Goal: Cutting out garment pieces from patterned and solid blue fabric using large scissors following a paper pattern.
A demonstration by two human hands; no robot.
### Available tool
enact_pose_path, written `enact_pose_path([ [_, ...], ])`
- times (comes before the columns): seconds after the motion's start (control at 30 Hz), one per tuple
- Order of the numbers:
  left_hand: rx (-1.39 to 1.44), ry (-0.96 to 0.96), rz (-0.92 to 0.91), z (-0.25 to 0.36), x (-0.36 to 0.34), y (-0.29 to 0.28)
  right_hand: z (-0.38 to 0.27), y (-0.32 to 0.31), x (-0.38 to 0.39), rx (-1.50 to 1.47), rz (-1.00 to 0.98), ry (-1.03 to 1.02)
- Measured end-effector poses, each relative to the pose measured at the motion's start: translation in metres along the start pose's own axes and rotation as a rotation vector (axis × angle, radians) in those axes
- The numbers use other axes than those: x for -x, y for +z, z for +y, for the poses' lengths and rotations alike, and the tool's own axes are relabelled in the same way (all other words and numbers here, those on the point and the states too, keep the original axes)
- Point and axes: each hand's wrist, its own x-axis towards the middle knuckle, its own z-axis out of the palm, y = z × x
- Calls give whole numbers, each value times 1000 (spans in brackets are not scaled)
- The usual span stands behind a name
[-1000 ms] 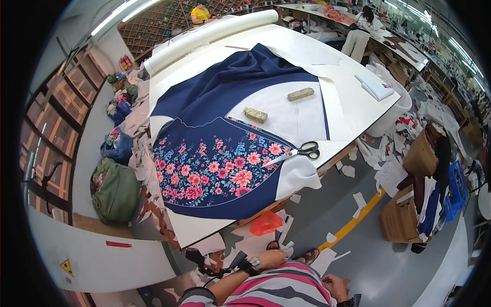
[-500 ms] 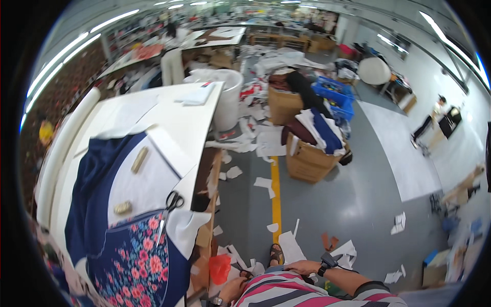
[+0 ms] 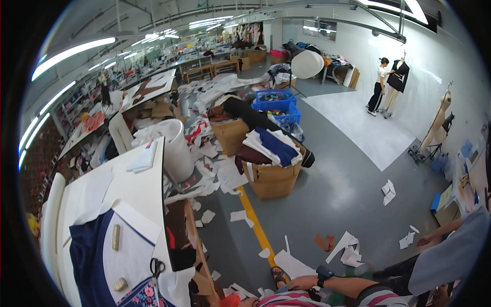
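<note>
My right hand (image 3: 304, 282) is at my waist by the striped shirt (image 3: 291, 298), a black band with a small device on its wrist. Its fingers are too unclear to read. Only a sliver of my left hand (image 3: 249, 302) shows at the lower edge, its fingers hidden. To the left, a white-topped table (image 3: 138, 179) bears navy cloth (image 3: 91, 238) with a white paper pattern (image 3: 130, 245) over it. Two wrapped weights, an upper one (image 3: 116, 237) and a lower one (image 3: 120, 284), lie on the pattern. Black-handled scissors (image 3: 157, 267) rest near floral cloth (image 3: 146, 295).
A white bin (image 3: 179, 158) stands beyond the table. Cardboard boxes of fabric (image 3: 273, 179) and blue crates (image 3: 281, 113) occupy the middle. Paper scraps (image 3: 353, 256) litter the floor. At right is a person in grey (image 3: 450, 250); another person (image 3: 379, 87) stands by a dressed mannequin (image 3: 398, 77).
My view has turned right and up, so the table shifts left and lower. A person in grey shows more fully at lower right. My left hand has nearly left the picture.
</note>
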Motion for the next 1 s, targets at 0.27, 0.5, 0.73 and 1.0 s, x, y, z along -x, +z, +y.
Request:
enact_pose_path([
  [0.27, -122, 25, -40, 18, -51, -12, 60, 35, -23, 296, 109, 469],
  [0.5, -208, 63, -84, 19, -97, -10, 94, 17, -12, 379, 113, 416],
  [0.73, -172, 51, -44, 46, -133, -26, 84, -31, -9, 439, 143, 313],
  [1.0, -16, -28, 101, 60, -128, -53, 169, -46, -25, 460, 151, 150],
])
